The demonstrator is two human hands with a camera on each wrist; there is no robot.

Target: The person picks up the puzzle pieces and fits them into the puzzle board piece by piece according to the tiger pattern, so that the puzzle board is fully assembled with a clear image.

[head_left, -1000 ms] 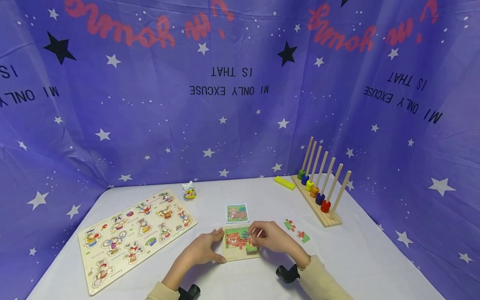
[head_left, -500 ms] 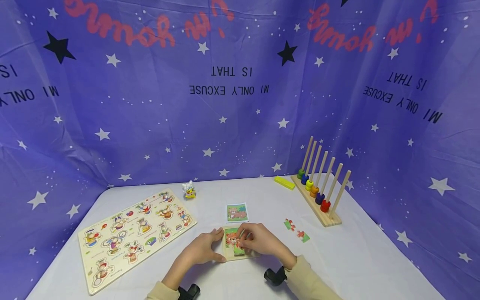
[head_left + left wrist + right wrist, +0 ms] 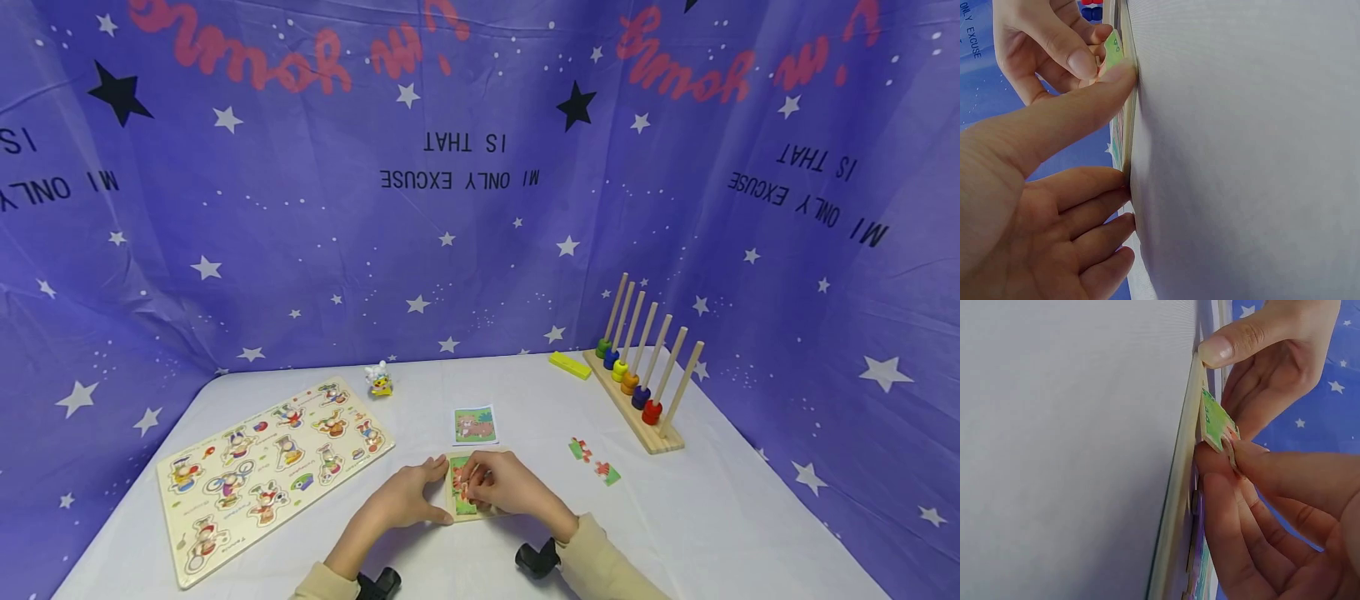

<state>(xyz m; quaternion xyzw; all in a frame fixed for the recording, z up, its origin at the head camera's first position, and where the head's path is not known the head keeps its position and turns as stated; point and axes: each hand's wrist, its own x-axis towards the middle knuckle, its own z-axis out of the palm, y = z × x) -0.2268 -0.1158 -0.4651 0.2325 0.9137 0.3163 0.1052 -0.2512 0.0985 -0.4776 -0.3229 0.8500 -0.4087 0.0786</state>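
In the head view a small wooden puzzle board (image 3: 451, 505) lies flat on the white table. My left hand (image 3: 407, 497) touches its left edge, thumb at the near corner and straight fingers along the far part. My right hand (image 3: 504, 483) is over the board and pinches a jigsaw piece (image 3: 1214, 419) between thumb and fingers. That piece, green with some red, is tilted at the board's left side, as the right wrist view shows. Other fitted pieces are mostly hidden under the right hand. Just beyond the board lies a picture card (image 3: 475, 426) with a bear on it.
Two loose jigsaw pieces (image 3: 594, 461) lie to the right. Farther right stands a peg rack (image 3: 633, 408) with coloured beads, near a yellow block (image 3: 570, 365). A large picture board (image 3: 273, 475) covers the left side, with a small toy figure (image 3: 378, 380) behind it.
My right hand has moved left across the board with the jigsaw piece, from its right part to its left edge. My left hand has stayed in place.
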